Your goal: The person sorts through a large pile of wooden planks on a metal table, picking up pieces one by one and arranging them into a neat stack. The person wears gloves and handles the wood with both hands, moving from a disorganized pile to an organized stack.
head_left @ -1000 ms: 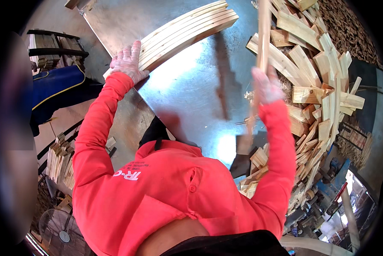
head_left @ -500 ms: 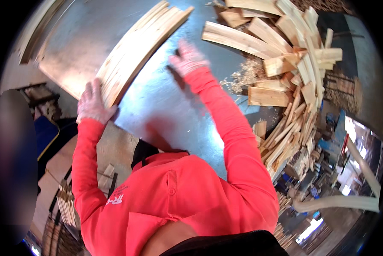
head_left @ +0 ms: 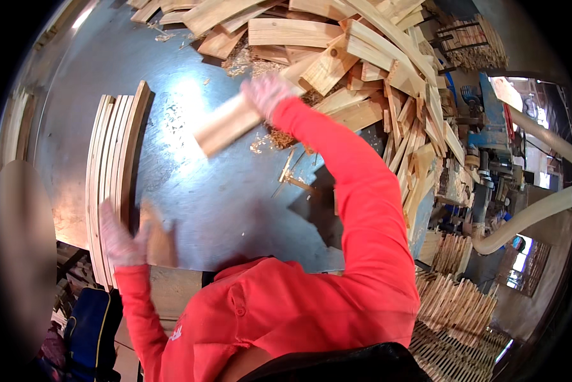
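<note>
My right hand (head_left: 270, 95) is closed over a short, flat wooden board (head_left: 223, 129), tilted over the tabletop between the pile and the stack; it is blurred by motion. My left hand (head_left: 123, 239) lies against the near end of a row of long, slightly curved wooden strips (head_left: 111, 153), its thumb spread apart from the fingers. These strips lie side by side at the left of the metal-topped table (head_left: 241, 210). Beyond my right hand a large loose pile of cut boards (head_left: 292, 32) spreads across the far and right part of the table.
Shavings and splinters (head_left: 282, 137) lie beside the pile. At the right stand blue machinery (head_left: 489, 134), a pale hose (head_left: 528, 216) and stacked wood strips (head_left: 458, 305). A dark blue bag (head_left: 88, 331) is at the lower left, below the table edge.
My right hand, empty before, now holds a board and has reached toward the pile. My view has turned, so the row of strips appears farther left; my left hand stays at its near end.
</note>
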`<action>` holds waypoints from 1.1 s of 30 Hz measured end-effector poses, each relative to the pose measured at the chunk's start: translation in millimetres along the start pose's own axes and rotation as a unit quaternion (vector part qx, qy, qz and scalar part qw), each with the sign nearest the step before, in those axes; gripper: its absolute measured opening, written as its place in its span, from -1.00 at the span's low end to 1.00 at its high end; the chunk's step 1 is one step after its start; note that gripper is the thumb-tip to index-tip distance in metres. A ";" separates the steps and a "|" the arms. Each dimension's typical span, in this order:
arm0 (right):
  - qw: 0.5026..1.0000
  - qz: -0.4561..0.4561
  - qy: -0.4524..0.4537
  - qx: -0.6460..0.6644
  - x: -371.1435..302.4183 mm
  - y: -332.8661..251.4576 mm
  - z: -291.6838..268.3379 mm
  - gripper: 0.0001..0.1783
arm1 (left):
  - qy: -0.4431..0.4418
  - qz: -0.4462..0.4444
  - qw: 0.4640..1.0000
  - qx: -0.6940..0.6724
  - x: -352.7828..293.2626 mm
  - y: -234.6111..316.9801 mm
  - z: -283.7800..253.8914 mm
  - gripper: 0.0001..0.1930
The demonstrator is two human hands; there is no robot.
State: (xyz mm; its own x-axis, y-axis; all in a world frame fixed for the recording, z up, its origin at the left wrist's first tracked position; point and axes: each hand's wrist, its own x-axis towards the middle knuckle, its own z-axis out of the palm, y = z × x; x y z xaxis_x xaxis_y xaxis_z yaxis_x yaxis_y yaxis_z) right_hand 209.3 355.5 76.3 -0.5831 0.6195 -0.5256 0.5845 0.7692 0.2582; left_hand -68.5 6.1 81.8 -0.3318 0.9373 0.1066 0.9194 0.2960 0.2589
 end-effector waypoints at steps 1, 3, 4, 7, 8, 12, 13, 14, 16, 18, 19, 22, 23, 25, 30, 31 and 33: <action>0.998 -0.027 -0.021 0.045 -6.7 -18.9 32.7 -0.73 | 0.003 0.078 0.988 -0.135 22.6 42.4 8.8 0.06; 0.921 -0.232 0.283 0.136 -74.4 -84.1 62.7 -0.85 | -0.132 0.070 0.953 -0.264 42.1 118.8 18.7 -0.05; 0.945 -0.306 -0.027 0.108 -105.1 -111.2 -12.5 -0.76 | -0.239 -0.006 0.924 -0.299 38.3 135.0 37.7 -0.13; 0.871 -0.357 0.322 0.101 -120.1 -112.2 36.1 -0.76 | -0.520 -0.021 0.568 -0.638 16.3 103.9 129.8 -0.35; 0.864 -0.335 0.276 0.257 -135.0 -54.4 5.5 -0.75 | -0.532 -0.056 0.582 -0.612 3.6 101.6 119.5 -0.40; 0.961 0.183 0.205 -0.009 -111.7 123.7 -24.8 0.17 | -0.487 -0.125 0.637 -0.584 -20.0 113.4 65.4 -0.52; 0.950 0.206 0.229 -0.053 -106.8 170.5 -5.3 0.22 | -0.477 -0.131 0.632 -0.597 -27.0 109.2 70.9 -0.50; 0.940 0.208 0.266 -0.045 -101.7 211.2 23.1 0.23 | -0.468 -0.134 0.626 -0.609 -32.4 105.6 76.6 -0.48; 0.946 0.218 0.241 -0.014 -100.1 229.5 30.8 0.12 | -0.434 -0.102 0.697 -0.562 -27.9 114.3 65.5 -0.47; 0.976 0.155 0.132 0.077 -92.9 160.5 -9.9 -0.23 | -0.369 -0.149 0.673 -0.624 -41.1 112.4 65.1 -0.48; 0.982 0.108 0.078 0.136 -97.7 117.4 -36.3 -0.44 | -0.335 -0.167 0.655 -0.657 -43.1 114.7 69.4 -0.48; 0.873 0.080 0.336 -0.344 -77.3 -43.1 94.7 -0.58 | -0.417 -0.197 0.555 -0.693 -29.5 112.4 83.2 -0.27; 0.926 -0.161 0.342 -0.004 -112.4 -70.2 80.2 -0.52 | -0.390 -0.237 0.509 -0.730 -34.6 112.9 85.8 -0.19; 0.870 -0.135 0.416 -0.226 -145.4 -109.3 94.7 -0.45 | -0.342 -0.300 0.408 -0.792 -41.8 122.4 90.3 -0.03; 0.809 -0.284 0.455 -0.241 -151.8 -184.3 126.6 -0.36 | -0.437 -0.167 0.387 -0.795 -69.0 110.8 116.3 0.09; 0.822 -0.366 0.415 -0.135 -152.8 -180.4 116.9 -0.36 | -0.447 -0.147 0.396 -0.788 -70.8 113.9 115.6 0.08; 0.807 -0.475 0.349 0.026 -151.5 -148.8 81.5 -0.35 | -0.456 -0.097 0.419 -0.779 -62.6 121.0 116.0 0.06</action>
State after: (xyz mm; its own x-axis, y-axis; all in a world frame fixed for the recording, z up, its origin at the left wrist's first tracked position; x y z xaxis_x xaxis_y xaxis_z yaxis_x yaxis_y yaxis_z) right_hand 256.6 134.5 51.5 -0.9475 -0.2951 0.1229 -0.3016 0.9527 -0.0369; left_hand 88.1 4.6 -4.9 0.5043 0.8139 -0.2885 -0.5951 0.5697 0.5668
